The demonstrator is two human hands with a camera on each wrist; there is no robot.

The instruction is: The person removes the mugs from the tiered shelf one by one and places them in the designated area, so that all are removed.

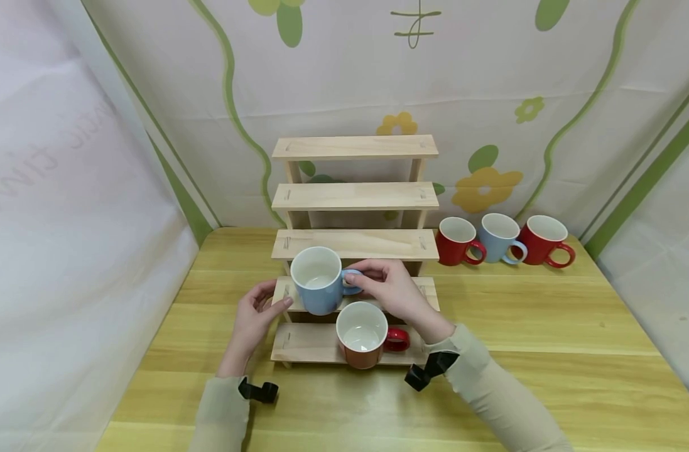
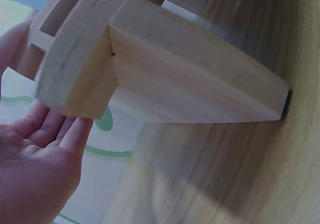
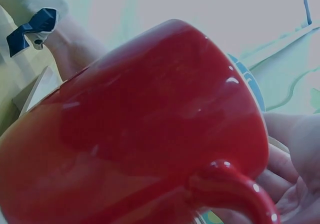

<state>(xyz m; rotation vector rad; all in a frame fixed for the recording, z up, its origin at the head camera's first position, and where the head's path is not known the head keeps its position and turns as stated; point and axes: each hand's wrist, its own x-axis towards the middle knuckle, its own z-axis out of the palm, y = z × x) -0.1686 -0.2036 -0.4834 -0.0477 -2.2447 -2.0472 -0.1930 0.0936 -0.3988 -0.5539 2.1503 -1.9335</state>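
Observation:
My right hand [image 1: 397, 289] pinches the handle of a light blue mug [image 1: 320, 295]. The mug is upright at the left part of the second step from the bottom of a wooden stepped rack [image 1: 355, 246]; whether its base rests there I cannot tell. Beside that step's left end, my left hand [image 1: 252, 320] holds the edge, thumb on top and fingers around the end [image 2: 75, 91]. On the lowest step stands a red mug [image 1: 362, 358], handle to the right, below my right hand. Seen from the right wrist, this red mug [image 3: 150, 119] hides most of the blue one.
Two red mugs [image 1: 450, 248] [image 1: 539, 247] and a light blue mug [image 1: 493, 245] stand in a row on the wooden table [image 1: 547, 339], right of the rack. A printed cloth [image 1: 344, 75] hangs behind. Another white cloth [image 1: 67, 220] borders the table's left side.

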